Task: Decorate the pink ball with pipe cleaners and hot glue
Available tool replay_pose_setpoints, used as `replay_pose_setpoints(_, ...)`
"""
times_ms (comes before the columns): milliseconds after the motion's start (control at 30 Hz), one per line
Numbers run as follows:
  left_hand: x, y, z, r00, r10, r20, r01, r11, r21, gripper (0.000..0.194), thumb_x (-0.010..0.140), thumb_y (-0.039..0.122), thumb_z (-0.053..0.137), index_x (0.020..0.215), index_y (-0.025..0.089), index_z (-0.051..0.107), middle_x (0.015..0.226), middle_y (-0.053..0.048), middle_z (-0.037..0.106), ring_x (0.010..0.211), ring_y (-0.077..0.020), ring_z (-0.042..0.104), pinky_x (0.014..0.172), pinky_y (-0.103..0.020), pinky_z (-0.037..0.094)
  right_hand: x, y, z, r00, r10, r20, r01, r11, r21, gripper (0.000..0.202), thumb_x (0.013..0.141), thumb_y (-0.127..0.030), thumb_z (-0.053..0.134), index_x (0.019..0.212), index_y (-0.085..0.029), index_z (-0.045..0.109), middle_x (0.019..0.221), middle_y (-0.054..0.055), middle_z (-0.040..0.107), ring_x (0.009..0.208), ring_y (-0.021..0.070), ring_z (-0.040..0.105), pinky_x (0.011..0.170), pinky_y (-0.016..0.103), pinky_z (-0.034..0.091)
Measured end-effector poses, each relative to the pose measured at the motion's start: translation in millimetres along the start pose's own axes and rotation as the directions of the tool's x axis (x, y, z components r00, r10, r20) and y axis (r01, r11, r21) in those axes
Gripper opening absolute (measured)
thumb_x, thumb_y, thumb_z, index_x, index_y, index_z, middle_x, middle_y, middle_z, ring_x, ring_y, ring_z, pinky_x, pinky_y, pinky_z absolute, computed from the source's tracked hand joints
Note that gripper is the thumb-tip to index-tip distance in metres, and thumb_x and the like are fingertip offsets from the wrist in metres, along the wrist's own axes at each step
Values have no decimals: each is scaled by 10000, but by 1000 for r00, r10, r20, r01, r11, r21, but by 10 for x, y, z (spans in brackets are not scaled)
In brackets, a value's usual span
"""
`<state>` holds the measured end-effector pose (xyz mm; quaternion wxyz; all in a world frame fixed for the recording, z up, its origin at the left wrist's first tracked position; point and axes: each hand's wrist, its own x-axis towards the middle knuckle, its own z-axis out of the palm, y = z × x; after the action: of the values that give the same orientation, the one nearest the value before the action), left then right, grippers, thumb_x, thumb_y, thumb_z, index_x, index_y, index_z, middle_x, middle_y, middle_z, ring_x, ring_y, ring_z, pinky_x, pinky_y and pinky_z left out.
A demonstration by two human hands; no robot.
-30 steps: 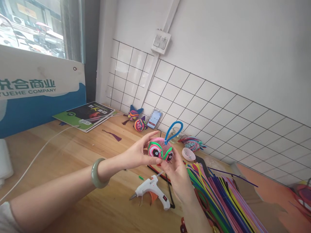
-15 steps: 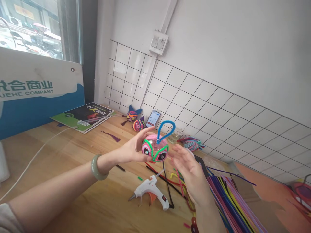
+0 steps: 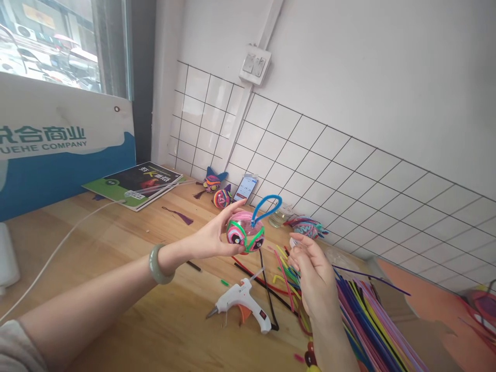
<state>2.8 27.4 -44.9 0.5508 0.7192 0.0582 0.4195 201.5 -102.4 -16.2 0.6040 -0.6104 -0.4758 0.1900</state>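
My left hand (image 3: 213,235) grips a round clear ball ornament (image 3: 245,232) by its left side, thumb below and fingers behind. Pink pipe cleaner covers part of it, green pieces outline two dark-centred eyes, and a blue pipe cleaner loop (image 3: 267,207) rises from its top. Right of the ball and apart from it, my right hand (image 3: 315,268) is closed, thumb against the fingers. Something small and white shows at its fingertips; whether it is held is unclear. Below the ball, a white glue gun (image 3: 241,304) lies on its side on the wooden table (image 3: 163,320).
Several loose pipe cleaners (image 3: 382,320) lie in a bundle at right. Finished yarn-covered ornaments (image 3: 212,182), a propped phone (image 3: 245,188) and a glass jar (image 3: 279,217) stand along the gridded wall. A magazine (image 3: 135,183), purple tassel (image 3: 180,215) and white cable (image 3: 58,253) are at left.
My right hand has drawn away from the ball and its spread fingers have closed. My left hand still grips the ornament, which has turned slightly, its loop leaning further right.
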Motion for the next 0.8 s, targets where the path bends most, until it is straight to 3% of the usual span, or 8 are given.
replay_pose_setpoints(167,3,2,13,991,-129,-25,124,982,-142,938,721,270,735,1466,299,166,1363,-131,438,1185,-274,511,1002,-425,409,7,-25,52,999,-7,51,10,998,-67,321,798,-371,634,1083,-240,569,636,-66,434,595,104,429,588,220,386)
replay_pose_setpoints(367,17,9,51,980,-175,-90,156,969,-192,930,745,357,714,1472,246,144,1411,-160,419,1195,-281,513,998,-406,404,-7,-33,105,964,54,259,-45,998,-41,444,783,-388,641,1179,-249,496,948,17,561,888,157,569,787,283,474)
replay_pose_setpoints(500,35,29,42,971,-197,-133,169,966,-197,936,740,415,701,1468,188,158,1406,-188,436,1220,-304,498,1012,-412,387,-35,-14,139,930,125,345,-99,991,-91,544,771,-377,644,1262,-251,446,1130,68,543,908,171,589,802,324,503)
replay_pose_setpoints(800,53,-8,32,972,-178,-155,150,973,-176,890,744,430,696,1446,177,211,1397,-198,448,1236,-330,479,1004,-449,393,-94,-59,189,893,192,408,-150,980,-133,635,757,-363,633,1328,-222,393,1209,95,503,941,170,599,814,325,514)
